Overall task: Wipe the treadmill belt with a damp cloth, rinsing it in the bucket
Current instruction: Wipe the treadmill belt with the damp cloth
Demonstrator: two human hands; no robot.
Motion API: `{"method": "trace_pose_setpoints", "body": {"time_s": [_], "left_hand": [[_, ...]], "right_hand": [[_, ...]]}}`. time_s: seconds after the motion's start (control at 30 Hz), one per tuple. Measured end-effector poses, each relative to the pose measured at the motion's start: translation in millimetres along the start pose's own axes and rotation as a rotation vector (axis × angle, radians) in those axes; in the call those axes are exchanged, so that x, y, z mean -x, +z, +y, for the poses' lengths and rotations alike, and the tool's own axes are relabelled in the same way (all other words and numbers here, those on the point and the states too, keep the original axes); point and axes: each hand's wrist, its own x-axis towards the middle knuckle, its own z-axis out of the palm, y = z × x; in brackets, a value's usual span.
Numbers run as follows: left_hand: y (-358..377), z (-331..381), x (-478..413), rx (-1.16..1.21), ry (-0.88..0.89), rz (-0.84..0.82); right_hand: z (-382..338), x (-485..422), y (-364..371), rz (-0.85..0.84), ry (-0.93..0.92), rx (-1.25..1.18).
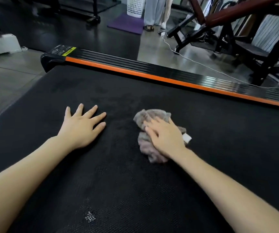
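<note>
Far left, beyond the belt (135, 190): white box (1, 43) on the floor. Left hand (81, 126) lies flat on the belt's left half, fingers released and spread, holding nothing. Orange-striped side rail (152, 76) runs along the belt's far edge. Beyond the belt: purple mat (127, 23), white basket (135, 6), a person's legs (153, 12). Nothing lies on the belt between hands and rail. Cloth (145, 147) sits mid-belt, right of centre: grey-pink, crumpled, white tag (187, 137) on its right side, blurred. Right hand (165, 137) presses on top of it, fingers fairly straight, not clenched. Far right, beyond the belt: white cable (194, 59) on the floor, black bench frame (236, 39).
</note>
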Motion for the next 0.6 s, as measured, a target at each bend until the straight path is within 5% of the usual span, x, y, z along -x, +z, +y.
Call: {"method": "trace_pose_setpoints", "body": {"time_s": [0.2,0.4,0.6], "left_hand": [[-8,38,-60,0.025,0.024,-0.017],[7,43,-66,0.083,-0.012,0.043],[5,46,-62,0.078,-0.006,0.080]], "right_hand": [[19,46,-17,-0.158,-0.149,-0.076],[26,-60,0,-0.113,0.230,0.017],[-1,69,-13,-0.062,0.030,-0.074]]}}
